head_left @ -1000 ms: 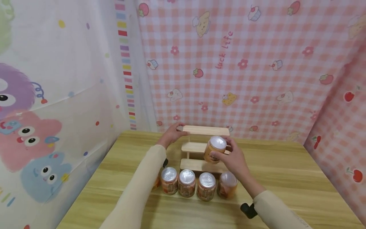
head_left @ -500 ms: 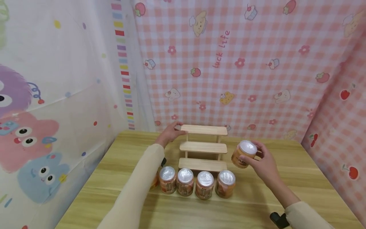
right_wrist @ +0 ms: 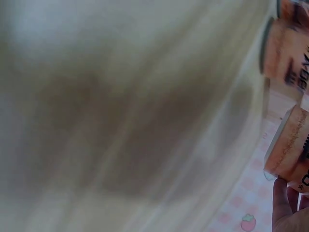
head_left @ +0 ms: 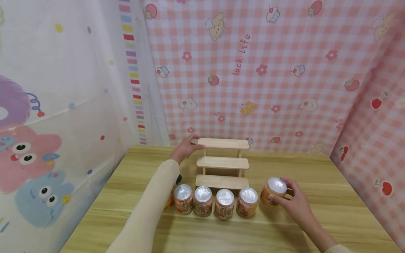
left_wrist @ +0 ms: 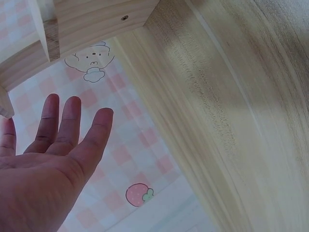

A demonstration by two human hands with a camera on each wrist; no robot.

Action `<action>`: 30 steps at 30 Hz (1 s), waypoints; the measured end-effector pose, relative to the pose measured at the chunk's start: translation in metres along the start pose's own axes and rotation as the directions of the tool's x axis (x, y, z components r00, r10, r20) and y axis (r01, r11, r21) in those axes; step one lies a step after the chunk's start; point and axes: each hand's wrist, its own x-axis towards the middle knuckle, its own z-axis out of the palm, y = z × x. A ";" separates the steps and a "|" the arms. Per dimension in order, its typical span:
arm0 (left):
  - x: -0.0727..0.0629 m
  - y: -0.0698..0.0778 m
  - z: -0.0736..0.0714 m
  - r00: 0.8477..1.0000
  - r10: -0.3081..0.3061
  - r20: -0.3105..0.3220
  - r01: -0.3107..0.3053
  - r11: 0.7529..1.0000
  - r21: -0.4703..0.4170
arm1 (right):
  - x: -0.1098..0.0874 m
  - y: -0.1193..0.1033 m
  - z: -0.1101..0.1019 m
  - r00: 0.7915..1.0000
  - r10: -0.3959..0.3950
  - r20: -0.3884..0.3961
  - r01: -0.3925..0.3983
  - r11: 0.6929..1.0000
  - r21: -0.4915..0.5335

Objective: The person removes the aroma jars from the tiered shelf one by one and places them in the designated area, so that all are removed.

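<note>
A small three-tier wooden display stand [head_left: 223, 162] is at the back of the table, its shelves bare. My left hand [head_left: 186, 147] pinches the left end of its top shelf between thumb and forefinger; in the left wrist view the other fingers [left_wrist: 70, 123] of that hand are spread free beside the stand [left_wrist: 104, 21]. My right hand [head_left: 296, 202] grips an orange-labelled jar [head_left: 272, 192] with a silvery lid, right of the stand, at or just above the tabletop. In the right wrist view the same jar [right_wrist: 289, 150] is partly cut off.
Several similar jars [head_left: 224, 205] form a row before the stand; the leftmost jar [head_left: 169, 203] is partly behind my left sleeve [head_left: 148, 207]. Right of the held jar lies bare wooden tabletop [head_left: 335, 196]. Pink checked cloth [head_left: 272, 88] hangs behind. A sleeve [right_wrist: 120, 121] blocks most of the right wrist view.
My right hand has carried the jar from in front of the stand's shelves to the right, then down beside the row. My left hand stays on the top shelf.
</note>
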 end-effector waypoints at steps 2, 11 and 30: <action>0.000 0.001 0.000 1.000 -0.001 0.002 0.001 1.000 -0.008 | -0.003 0.004 0.002 1.000 0.005 0.001 -0.005 1.000 -0.002; 0.000 0.003 0.006 1.000 -0.004 0.008 0.004 1.000 -0.019 | -0.019 0.024 0.012 0.999 0.036 0.034 -0.036 0.999 0.000; -0.009 0.006 -0.010 0.994 0.099 0.052 -0.105 0.985 0.138 | -0.002 0.018 -0.001 0.989 0.010 0.150 0.000 0.998 -0.063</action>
